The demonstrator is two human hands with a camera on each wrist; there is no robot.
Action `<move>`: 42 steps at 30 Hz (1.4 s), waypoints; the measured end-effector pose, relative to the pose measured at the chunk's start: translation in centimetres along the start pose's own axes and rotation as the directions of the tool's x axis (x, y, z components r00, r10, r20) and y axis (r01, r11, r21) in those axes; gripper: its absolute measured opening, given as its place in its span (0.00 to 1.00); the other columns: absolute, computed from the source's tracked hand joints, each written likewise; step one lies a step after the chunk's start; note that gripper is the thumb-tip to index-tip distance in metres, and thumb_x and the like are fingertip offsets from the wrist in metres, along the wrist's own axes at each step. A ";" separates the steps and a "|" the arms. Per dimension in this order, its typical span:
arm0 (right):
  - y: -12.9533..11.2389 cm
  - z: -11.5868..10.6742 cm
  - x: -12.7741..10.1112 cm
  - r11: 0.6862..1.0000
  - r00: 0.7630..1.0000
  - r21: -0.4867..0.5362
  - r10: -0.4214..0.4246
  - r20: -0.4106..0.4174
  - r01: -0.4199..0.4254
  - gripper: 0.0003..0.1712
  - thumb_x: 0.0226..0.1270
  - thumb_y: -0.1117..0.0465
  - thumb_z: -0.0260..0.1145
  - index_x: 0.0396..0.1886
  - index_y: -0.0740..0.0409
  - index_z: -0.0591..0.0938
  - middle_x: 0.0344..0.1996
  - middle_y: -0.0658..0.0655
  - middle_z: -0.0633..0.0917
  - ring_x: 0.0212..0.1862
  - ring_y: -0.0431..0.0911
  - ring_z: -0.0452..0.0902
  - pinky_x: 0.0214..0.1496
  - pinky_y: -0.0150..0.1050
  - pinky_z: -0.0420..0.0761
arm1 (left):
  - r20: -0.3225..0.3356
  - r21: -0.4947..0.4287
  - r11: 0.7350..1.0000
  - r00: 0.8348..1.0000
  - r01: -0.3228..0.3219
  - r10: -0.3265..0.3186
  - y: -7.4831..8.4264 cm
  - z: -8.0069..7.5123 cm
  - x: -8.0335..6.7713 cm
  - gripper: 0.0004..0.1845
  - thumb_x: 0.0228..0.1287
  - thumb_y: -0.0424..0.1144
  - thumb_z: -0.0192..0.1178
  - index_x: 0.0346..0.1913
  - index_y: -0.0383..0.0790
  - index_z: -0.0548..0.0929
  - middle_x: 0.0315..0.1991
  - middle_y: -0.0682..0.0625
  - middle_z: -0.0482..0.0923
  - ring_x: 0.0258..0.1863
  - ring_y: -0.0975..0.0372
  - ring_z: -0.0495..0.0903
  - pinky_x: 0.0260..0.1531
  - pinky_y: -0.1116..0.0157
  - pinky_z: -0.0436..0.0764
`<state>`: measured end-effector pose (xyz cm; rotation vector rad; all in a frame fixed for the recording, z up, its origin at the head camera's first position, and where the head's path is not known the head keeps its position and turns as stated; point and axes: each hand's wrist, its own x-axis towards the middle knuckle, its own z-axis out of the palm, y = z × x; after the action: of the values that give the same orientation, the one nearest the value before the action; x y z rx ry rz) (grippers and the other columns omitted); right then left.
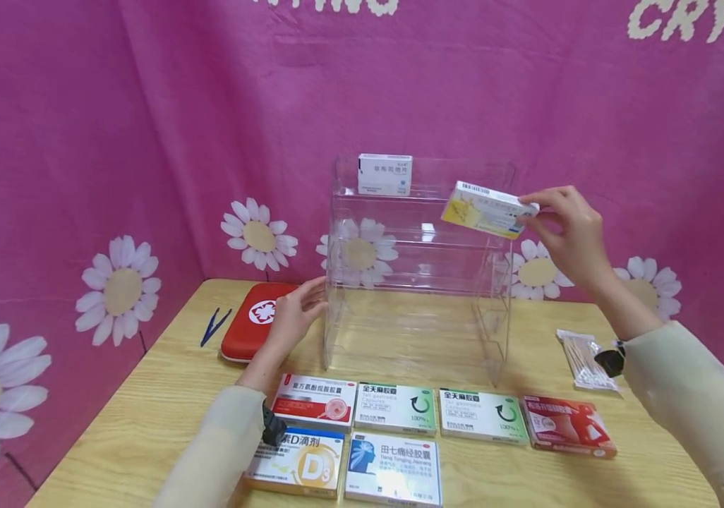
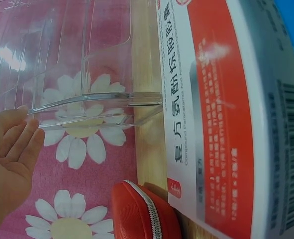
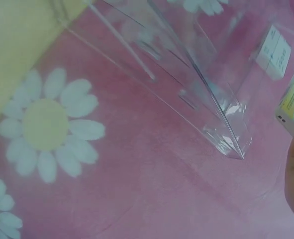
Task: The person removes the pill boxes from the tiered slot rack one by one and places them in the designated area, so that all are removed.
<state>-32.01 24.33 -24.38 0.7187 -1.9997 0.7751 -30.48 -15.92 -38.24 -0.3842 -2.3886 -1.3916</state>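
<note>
Right hand (image 1: 568, 236) pinches a yellow box (image 1: 487, 209) by the clear rack (image 1: 413, 282); left hand (image 1: 295, 314) rests flat-fingered on its side.

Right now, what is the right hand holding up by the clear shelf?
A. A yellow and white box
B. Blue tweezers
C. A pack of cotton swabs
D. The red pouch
A. The right hand pinches a yellow and white box at the top of the clear shelf; swabs, pouch and tweezers all lie on the table.
</note>
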 end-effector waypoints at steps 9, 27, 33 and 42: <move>-0.8 -2.6 -6.8 0.991 0.982 0.089 -0.113 0.150 0.101 0.28 0.38 0.87 0.72 0.44 0.68 0.84 0.37 0.60 0.80 0.45 0.20 0.76 0.48 0.13 0.78 | -0.005 0.001 1.000 1.000 0.011 -0.011 0.0 -0.4 0.4 0.26 0.60 0.26 0.65 0.63 0.34 0.76 0.56 0.35 0.81 0.56 0.46 0.82 0.59 0.53 0.81; -4.3 -3.3 -19.5 0.979 0.909 0.194 -0.031 0.416 -0.055 0.29 0.43 0.78 0.75 0.44 0.49 0.83 0.40 0.44 0.83 0.43 0.27 0.79 0.41 0.18 0.82 | 0.002 0.015 0.999 0.999 0.034 -0.034 -0.4 -0.2 -0.1 0.27 0.61 0.28 0.65 0.64 0.36 0.75 0.59 0.38 0.80 0.58 0.48 0.81 0.59 0.54 0.81; -5.1 -3.2 -22.3 0.952 0.874 0.262 0.009 0.486 -0.156 0.24 0.50 0.76 0.72 0.45 0.49 0.83 0.42 0.49 0.83 0.40 0.29 0.78 0.34 0.22 0.84 | 0.005 0.007 1.000 1.000 0.020 -0.020 -0.3 -0.1 -0.1 0.27 0.61 0.28 0.64 0.64 0.34 0.75 0.59 0.37 0.80 0.58 0.47 0.81 0.58 0.54 0.81; -5.0 -3.0 -25.0 0.941 0.802 0.226 0.074 0.592 -0.254 0.19 0.54 0.70 0.72 0.43 0.47 0.83 0.37 0.46 0.84 0.37 0.30 0.74 0.34 0.23 0.81 | 0.011 0.009 1.000 1.000 0.012 -0.012 -0.2 0.1 0.0 0.27 0.61 0.28 0.64 0.65 0.34 0.74 0.59 0.36 0.79 0.58 0.47 0.81 0.58 0.54 0.81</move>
<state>-15.09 28.27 -43.23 1.0614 -2.5536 1.0717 -30.57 -15.94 -38.45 -0.3770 -2.4091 -1.3867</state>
